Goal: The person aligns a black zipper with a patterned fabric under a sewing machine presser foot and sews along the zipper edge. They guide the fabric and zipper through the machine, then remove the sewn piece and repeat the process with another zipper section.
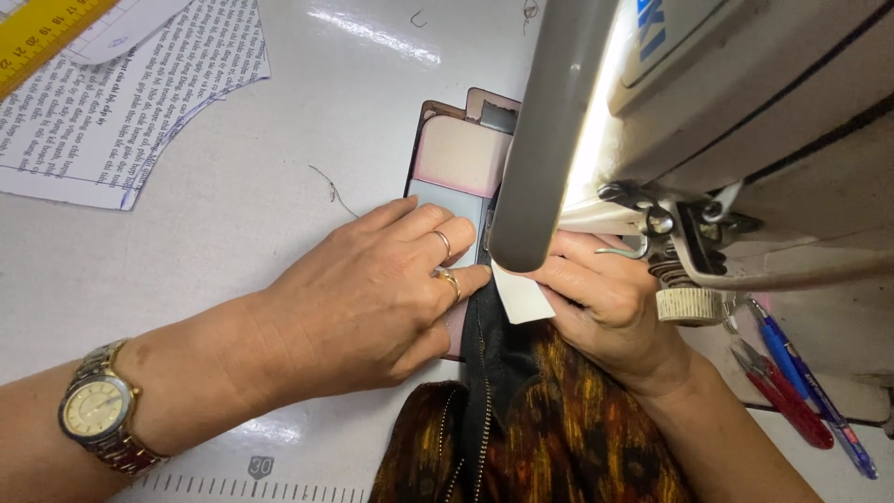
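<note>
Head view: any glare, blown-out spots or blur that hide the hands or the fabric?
Head view: glare streaks the white table; the sewing machine edge is blown out; left hand, right hand and patterned fabric stay sharp and evenly lit.

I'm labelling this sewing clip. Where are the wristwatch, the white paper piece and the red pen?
wristwatch [96,408], head view, on its round pale dial.
white paper piece [521,296], head view, on its bare middle beside the right hand's fingers.
red pen [787,402], head view, on the middle of its barrel.
</note>
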